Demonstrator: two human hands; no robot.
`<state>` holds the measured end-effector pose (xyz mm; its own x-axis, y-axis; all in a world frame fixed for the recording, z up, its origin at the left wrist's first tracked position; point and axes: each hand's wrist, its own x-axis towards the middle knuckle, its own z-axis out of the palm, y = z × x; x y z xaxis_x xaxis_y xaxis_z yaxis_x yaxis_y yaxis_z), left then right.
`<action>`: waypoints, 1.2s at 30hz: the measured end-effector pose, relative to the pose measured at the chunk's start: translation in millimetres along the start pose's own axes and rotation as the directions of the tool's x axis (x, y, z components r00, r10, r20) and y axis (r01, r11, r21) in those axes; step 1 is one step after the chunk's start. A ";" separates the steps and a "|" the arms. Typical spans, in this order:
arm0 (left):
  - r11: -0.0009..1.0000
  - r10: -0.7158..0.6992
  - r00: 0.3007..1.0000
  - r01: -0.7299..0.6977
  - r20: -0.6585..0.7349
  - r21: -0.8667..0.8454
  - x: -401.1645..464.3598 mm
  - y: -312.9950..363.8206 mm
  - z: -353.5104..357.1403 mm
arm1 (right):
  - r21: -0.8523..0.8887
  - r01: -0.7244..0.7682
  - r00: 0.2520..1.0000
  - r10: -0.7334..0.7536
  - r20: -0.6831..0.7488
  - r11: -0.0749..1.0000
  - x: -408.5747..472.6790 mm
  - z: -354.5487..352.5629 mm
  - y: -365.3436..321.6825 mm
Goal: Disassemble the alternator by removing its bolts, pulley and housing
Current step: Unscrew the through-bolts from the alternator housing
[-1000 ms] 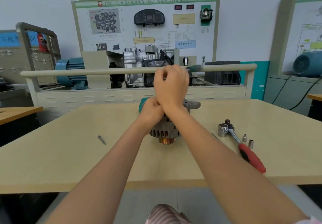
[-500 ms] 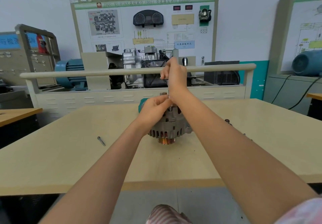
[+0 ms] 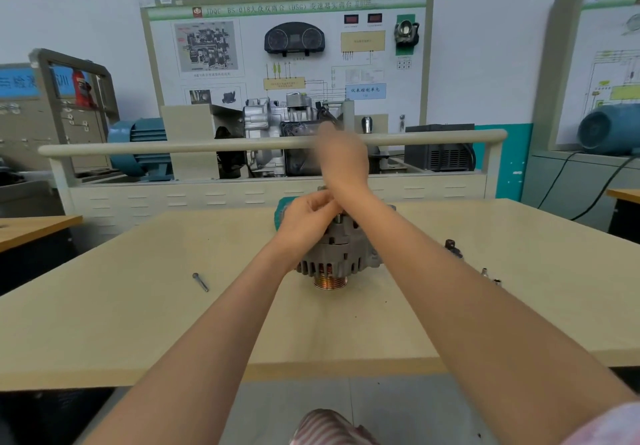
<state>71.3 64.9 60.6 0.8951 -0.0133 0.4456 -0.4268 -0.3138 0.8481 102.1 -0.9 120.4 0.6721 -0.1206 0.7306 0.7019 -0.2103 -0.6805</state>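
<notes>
The grey alternator (image 3: 337,257) stands in the middle of the table (image 3: 138,323) with its copper-coloured pulley (image 3: 330,282) facing down. My left hand (image 3: 306,218) rests on the alternator's top left side, with its fingers curled around the upper housing. My right hand (image 3: 341,159) is raised above the alternator with its forearm crossing the right side of the housing. That hand is motion-blurred, so its fingers and anything it holds cannot be made out. One loose long bolt (image 3: 201,282) lies on the table to the left.
A ratchet head (image 3: 452,247) and two small sockets (image 3: 485,272) show past my right forearm. A teal object (image 3: 281,211) lies behind the alternator. Beyond the table's far edge stands a training bench with a beige rail (image 3: 173,148).
My right hand, which held a thin upright rod over the alternator half a second ago, has shifted right and is now blurred. My left hand stays on the housing.
</notes>
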 end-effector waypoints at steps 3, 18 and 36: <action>0.999 0.003 0.999 -0.001 0.043 -0.036 0.8 0.0 -1.2 | 0.408 -0.284 0.956 0.223 0.191 0.868 13.5 -5.5 -4.8; 0.998 -0.054 0.996 0.057 -0.071 0.040 1.0 -2.2 0.7 | -0.495 0.189 0.941 -0.300 -0.156 0.848 -22.5 11.0 4.6; 0.996 -0.066 0.991 0.072 -0.118 0.049 -0.8 -2.2 3.1 | -0.668 0.120 0.942 -0.297 -0.158 0.735 -31.2 3.5 9.7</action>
<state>72.0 62.7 57.4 0.9000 0.1196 0.4192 -0.3542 -0.3599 0.8632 88.8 4.2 90.9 0.3871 -0.2042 0.8992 0.4390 -0.8167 -0.3744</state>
